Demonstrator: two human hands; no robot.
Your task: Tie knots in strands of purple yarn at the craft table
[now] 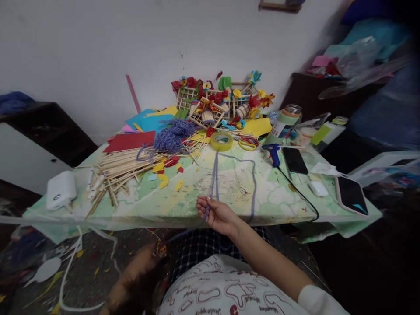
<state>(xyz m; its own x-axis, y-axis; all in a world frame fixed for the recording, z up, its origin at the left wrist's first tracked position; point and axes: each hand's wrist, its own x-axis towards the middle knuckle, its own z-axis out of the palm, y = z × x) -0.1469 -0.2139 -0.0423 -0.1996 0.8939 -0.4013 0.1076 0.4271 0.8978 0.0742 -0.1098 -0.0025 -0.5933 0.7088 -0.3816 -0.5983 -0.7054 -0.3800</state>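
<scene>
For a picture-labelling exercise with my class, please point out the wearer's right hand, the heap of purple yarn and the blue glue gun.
right hand (215,215): head view, on the palm
heap of purple yarn (174,136): head view, middle of the tangle
blue glue gun (273,151): head view, on the body

Our right forearm (272,258) slants in from the near right, the right hand (217,215) palm up with fingers curled inward. Our left forearm (133,269) angles up from the near left; the left hand (155,251) is dim and blurred, its grip unclear.
</scene>
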